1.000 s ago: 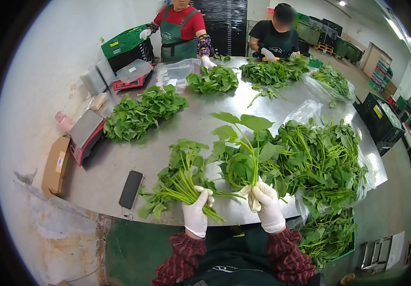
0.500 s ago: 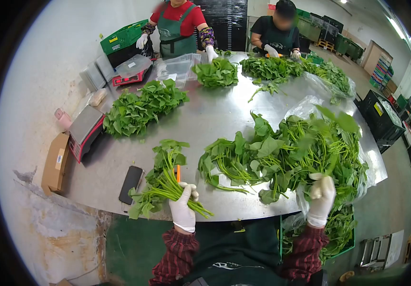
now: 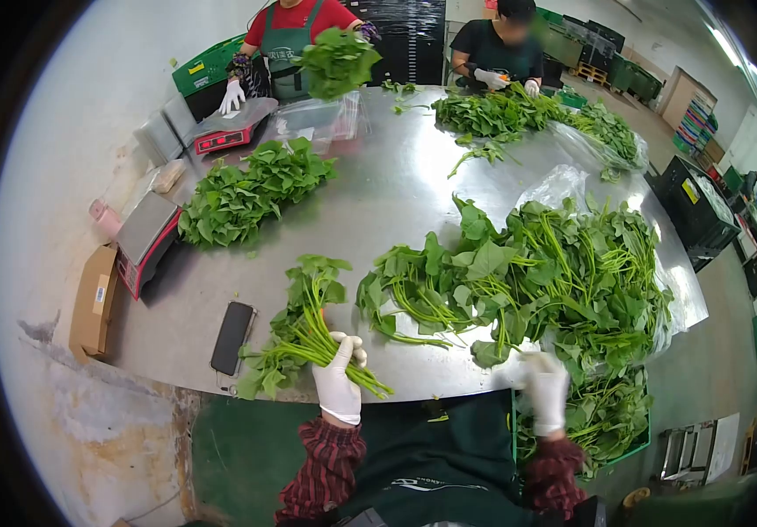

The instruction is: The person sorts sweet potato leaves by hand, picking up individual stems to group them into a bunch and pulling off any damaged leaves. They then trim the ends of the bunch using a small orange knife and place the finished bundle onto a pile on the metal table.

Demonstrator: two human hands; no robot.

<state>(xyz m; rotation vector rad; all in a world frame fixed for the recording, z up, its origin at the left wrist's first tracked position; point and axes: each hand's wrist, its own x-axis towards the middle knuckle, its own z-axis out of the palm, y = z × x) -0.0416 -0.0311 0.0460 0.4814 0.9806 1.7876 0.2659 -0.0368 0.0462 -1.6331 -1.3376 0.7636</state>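
Observation:
My left hand [image 3: 340, 386], in a white glove, is closed around the stems of a bunch of leafy greens [image 3: 310, 329] at the table's front edge. The leaves spread up and to the left, and the cut stem ends stick out on the right. My right hand [image 3: 545, 391], also gloved, is smeared by motion just in front of a large heap of loose leafy greens [image 3: 572, 272]. Its fingers are too blurred to show whether they hold anything. A dark phone [image 3: 233, 336] lies left of the bunch.
A pile of greens [image 3: 251, 193] and a red scale [image 3: 152, 241] are on the left of the metal table [image 3: 378, 193]. Across it, one co-worker holds a bunch [image 3: 339, 63] near another scale [image 3: 233, 127]; a second handles greens [image 3: 501, 114]. A green crate [image 3: 647, 435] of greens stands below right.
My right hand has moved left and slightly down from the heap; the blurred sprig above it is gone from view. The left hand stays put. A co-worker has lifted a bunch off the table.

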